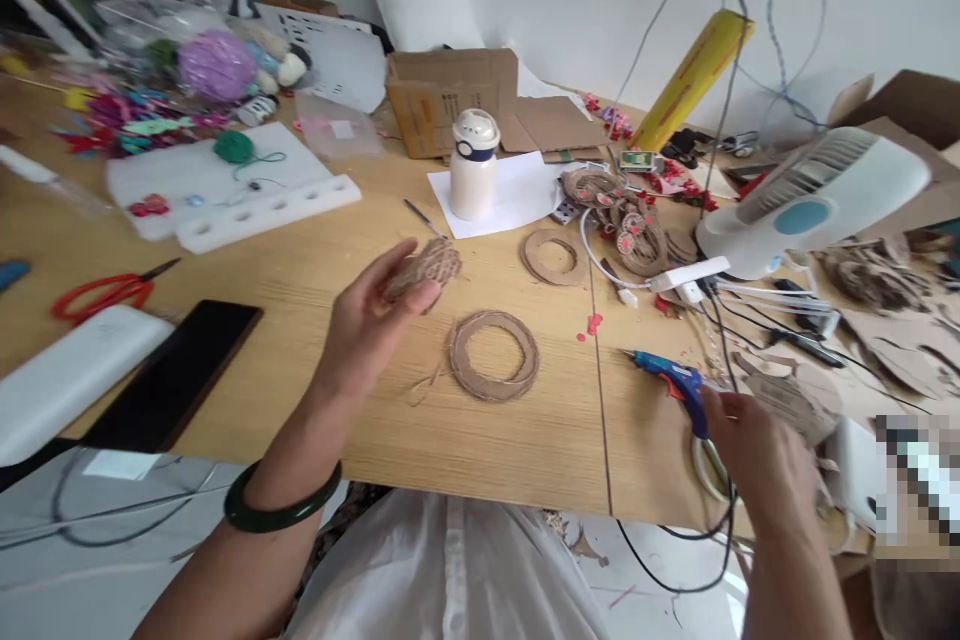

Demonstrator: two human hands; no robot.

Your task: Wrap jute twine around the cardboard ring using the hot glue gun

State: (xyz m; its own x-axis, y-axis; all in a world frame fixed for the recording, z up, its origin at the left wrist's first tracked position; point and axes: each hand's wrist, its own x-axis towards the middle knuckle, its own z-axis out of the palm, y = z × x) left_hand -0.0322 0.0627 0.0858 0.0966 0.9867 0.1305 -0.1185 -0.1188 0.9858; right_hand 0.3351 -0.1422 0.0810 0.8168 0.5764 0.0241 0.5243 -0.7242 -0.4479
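My left hand [375,320] is closed around a small bundle of brown twine [431,268], held above the table. Below it to the right lies a cardboard ring [495,356] with twine along its edge, and loose strands trail beside it. My right hand [761,450] has its fingers closed at the handle of a blue glue gun [671,380], whose nozzle points left over the tabletop. Farther back rests a second cardboard ring [553,257], plain brown.
Red-handled scissors [101,295], a black phone [184,370] and a white power bank [82,375] lie at the left. A cream bottle [474,170] stands on white paper. A white fan [810,205], cables and a power strip [690,275] crowd the right.
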